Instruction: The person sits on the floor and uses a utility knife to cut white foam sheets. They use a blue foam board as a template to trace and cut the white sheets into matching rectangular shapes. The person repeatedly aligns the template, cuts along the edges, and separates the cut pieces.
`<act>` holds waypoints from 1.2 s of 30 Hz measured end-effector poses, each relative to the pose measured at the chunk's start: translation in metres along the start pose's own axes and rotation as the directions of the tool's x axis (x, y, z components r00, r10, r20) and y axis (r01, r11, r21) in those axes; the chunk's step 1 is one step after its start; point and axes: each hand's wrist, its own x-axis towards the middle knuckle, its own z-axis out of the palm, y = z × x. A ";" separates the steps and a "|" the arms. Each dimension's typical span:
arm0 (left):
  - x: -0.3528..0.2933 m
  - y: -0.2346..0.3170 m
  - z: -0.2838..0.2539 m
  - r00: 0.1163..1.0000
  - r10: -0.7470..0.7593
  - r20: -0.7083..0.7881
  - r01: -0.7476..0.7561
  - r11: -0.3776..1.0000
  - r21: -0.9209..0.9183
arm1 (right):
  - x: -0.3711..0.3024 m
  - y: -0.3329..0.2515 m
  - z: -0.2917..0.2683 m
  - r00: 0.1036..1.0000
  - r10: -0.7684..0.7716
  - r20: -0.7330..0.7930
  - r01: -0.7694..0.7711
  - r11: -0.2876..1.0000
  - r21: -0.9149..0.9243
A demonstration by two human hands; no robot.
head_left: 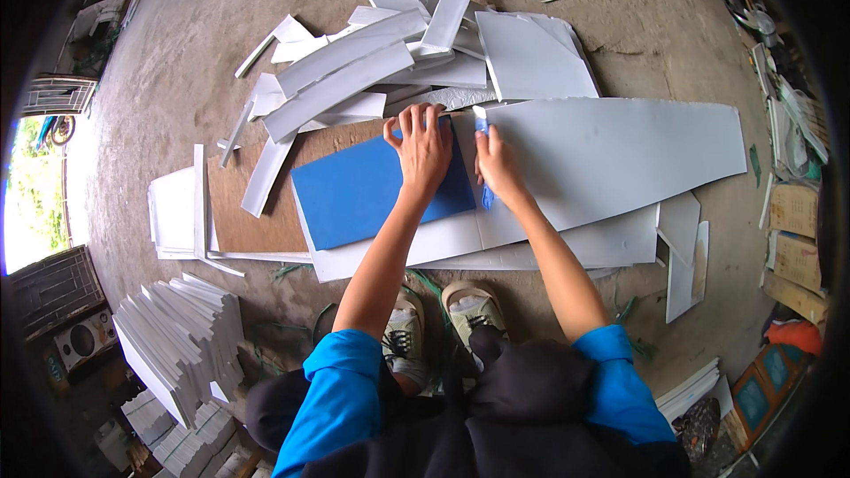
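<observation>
My right hand (498, 164) is closed round a blue utility knife (482, 127), which stands over the large white foam sheet (620, 150) just right of a blue rectangular board (354, 195). The knife's lower end shows below my fingers. My left hand (421, 149) presses on the right part of the blue board, fingers spread and bent, with their tips near its far edge. The board lies flat on the white sheet. A faint straight line (478, 228) runs down the sheet next to the board's right edge.
Beneath the sheet lies a brown wooden board (252, 186). White offcuts (345, 57) are heaped beyond it, beside a larger white piece (536, 57). Stacked white strips (181, 341) stand at the near left. Cardboard boxes (794, 221) line the right side.
</observation>
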 end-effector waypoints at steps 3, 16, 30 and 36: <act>-0.018 0.017 -0.012 0.997 -0.004 0.071 0.003 1.000 0.013 | 0.007 0.007 -0.009 0.990 0.106 0.089 -0.132 0.915 0.381; -0.010 -0.033 -0.028 0.981 0.148 0.128 -0.154 0.987 0.043 | 0.009 0.000 -0.005 1.000 0.008 -0.011 -0.009 0.990 -0.142; 0.008 -0.023 0.000 0.992 0.068 0.109 -0.057 0.993 -0.099 | -0.009 -0.039 0.015 0.990 -0.108 0.085 0.137 0.724 -0.676; 0.008 -0.027 0.003 0.994 0.059 0.088 -0.049 0.993 -0.111 | 0.001 -0.047 0.018 0.995 -0.022 0.102 0.084 0.745 -0.661</act>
